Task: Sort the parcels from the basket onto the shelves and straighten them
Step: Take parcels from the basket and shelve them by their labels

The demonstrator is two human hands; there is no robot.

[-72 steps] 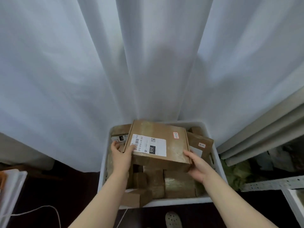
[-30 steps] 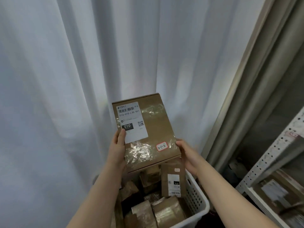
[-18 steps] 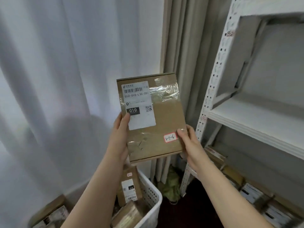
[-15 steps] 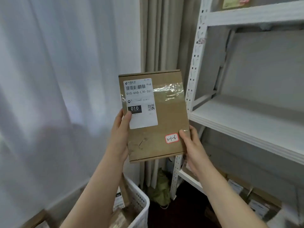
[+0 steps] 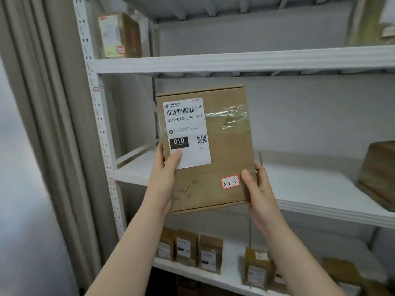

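My left hand (image 5: 163, 180) and right hand (image 5: 257, 189) hold one box (image 5: 226, 159), fingers (image 5: 176, 160) pinching its sides; label (image 5: 186, 124) reads 010-010-L30-551, sticker (image 5: 229, 182) 3-1-6.

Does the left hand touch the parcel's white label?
Touching. Head view: the thumb of the left hand lies on the white label of the parcel.

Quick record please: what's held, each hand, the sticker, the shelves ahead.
held: cardboard parcel, upright, label facing camera
left hand: grips left edge, thumb on shipping label
right hand: grips lower right edge
sticker: reads 3-1-6
upper shelf: labelled parcel at left
middle shelf: brown box at right
lower shelf: small parcels standing
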